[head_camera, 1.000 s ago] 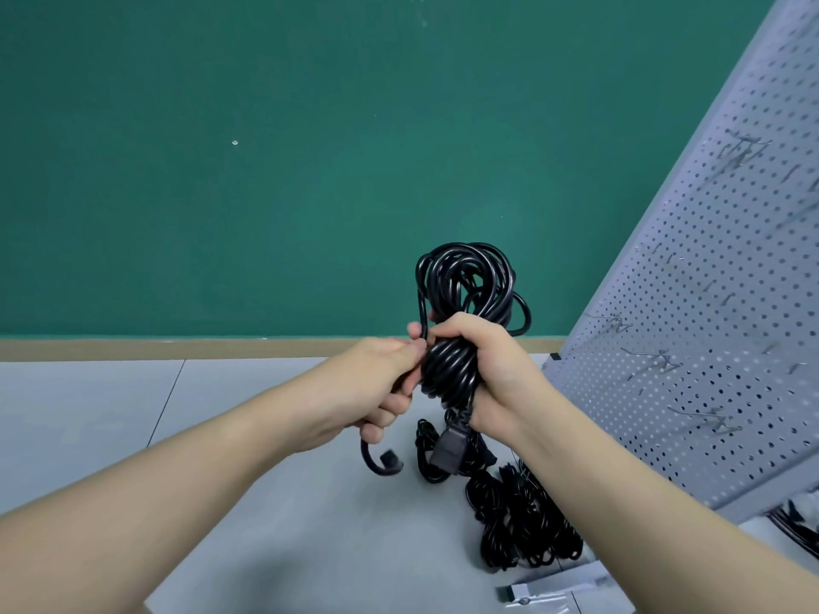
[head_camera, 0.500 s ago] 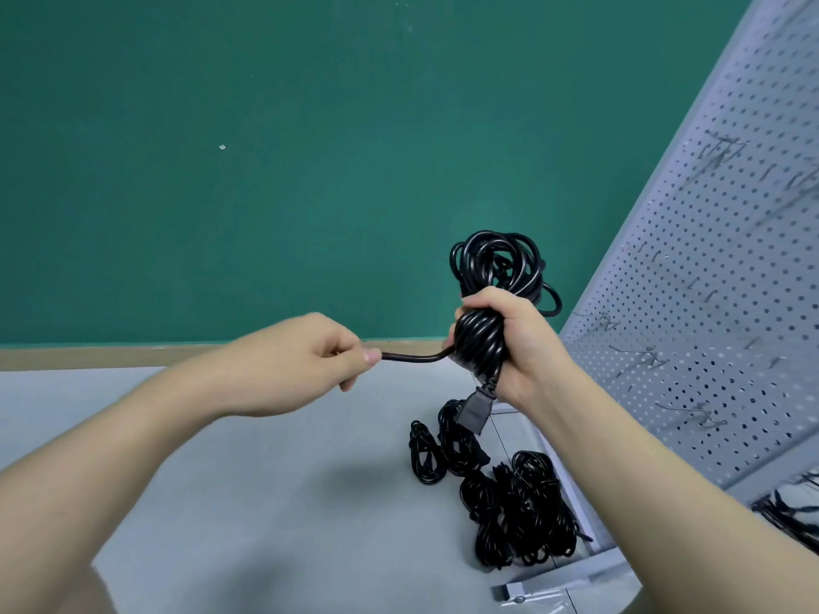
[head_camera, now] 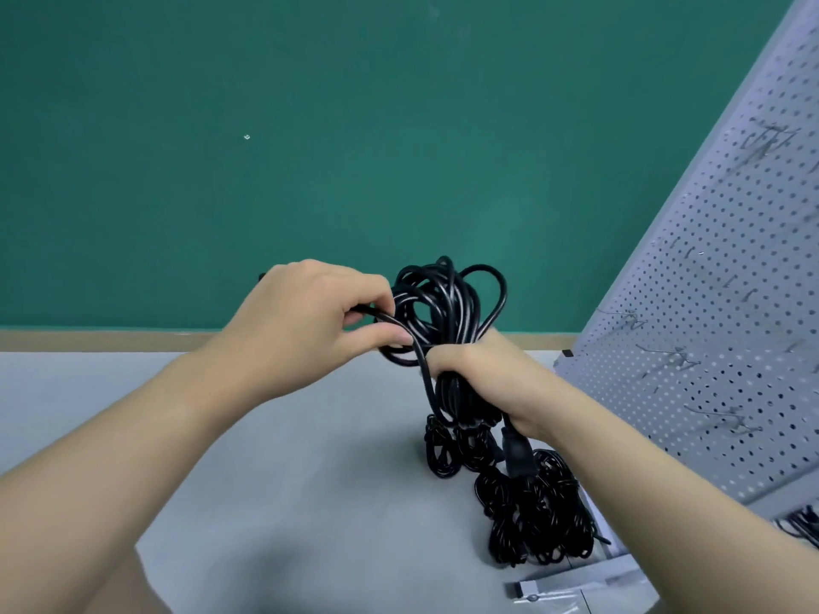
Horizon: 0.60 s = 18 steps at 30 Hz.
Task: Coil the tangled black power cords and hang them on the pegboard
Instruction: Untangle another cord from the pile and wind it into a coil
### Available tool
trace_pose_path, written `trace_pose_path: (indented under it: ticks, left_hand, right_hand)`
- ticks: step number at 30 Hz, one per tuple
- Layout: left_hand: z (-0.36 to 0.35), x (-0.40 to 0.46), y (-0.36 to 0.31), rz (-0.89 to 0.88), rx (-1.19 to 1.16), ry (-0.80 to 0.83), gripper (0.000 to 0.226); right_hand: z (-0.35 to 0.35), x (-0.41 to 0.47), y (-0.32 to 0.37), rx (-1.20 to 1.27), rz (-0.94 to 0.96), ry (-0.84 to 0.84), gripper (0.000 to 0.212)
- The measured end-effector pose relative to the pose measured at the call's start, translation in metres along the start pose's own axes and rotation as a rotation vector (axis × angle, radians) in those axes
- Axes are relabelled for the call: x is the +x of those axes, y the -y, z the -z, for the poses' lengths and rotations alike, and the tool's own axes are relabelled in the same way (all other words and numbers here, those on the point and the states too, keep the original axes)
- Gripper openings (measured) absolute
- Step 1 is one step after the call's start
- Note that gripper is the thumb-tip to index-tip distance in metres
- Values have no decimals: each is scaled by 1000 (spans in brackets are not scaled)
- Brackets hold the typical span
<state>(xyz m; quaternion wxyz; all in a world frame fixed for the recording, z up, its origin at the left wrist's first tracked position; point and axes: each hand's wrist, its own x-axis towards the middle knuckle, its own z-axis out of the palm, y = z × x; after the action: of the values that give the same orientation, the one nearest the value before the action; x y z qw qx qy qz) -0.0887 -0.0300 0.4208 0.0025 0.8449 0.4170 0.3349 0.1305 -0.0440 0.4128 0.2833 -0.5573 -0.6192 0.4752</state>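
My right hand [head_camera: 481, 383] grips a coiled black power cord [head_camera: 447, 303] around its middle, the loops standing up above my fist. A black plug [head_camera: 518, 454] hangs below that hand. My left hand [head_camera: 310, 316] pinches the cord's loose end between thumb and fingers, right beside the coil's upper loops; the strand runs down in front of the bundle. More black cords [head_camera: 532, 516] lie tangled in a pile on the grey floor below. The grey pegboard [head_camera: 709, 347] leans at the right with several metal hooks [head_camera: 673, 361] on it.
A green wall [head_camera: 310, 148] with a tan baseboard stands behind. The pegboard's metal foot [head_camera: 571, 587] lies on the floor at the lower right, beside the cord pile. More black cord [head_camera: 802, 525] shows under the board's right edge.
My left hand has swung back in from the left, bringing the loose cord end up against the coil's top. The coil and my right hand have dropped slightly lower.
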Motion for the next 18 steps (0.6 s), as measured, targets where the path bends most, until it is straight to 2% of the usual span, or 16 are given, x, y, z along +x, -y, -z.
trace_pose_path:
  ticks: [2,5,9,12,14,16,18]
  left_hand:
    - [-3,-1,0,17,30,-18,44]
    - [-6,-1,-1,1,75,-46,42]
    - [-7,0,-7,-139,139,-78,39]
    - [-6,2,-9,-192,151,-78,43]
    - [-6,3,-8,-213,131,-48,45]
    - [-5,4,-6,-183,82,14,50]
    - [-2,5,-6,-29,-50,97,56]
  right_hand:
    - [-2,-3,0,89,-74,65,14]
    - [1,-6,2,185,-174,142,22]
    - [-6,-5,1,-79,49,200,30]
    - [-4,-7,-1,-168,-25,198,33]
    - [-1,-12,1,-166,-67,236,23]
    - [0,-16,1,-114,-95,295,18]
    - [-1,-20,2,-44,-111,366,19]
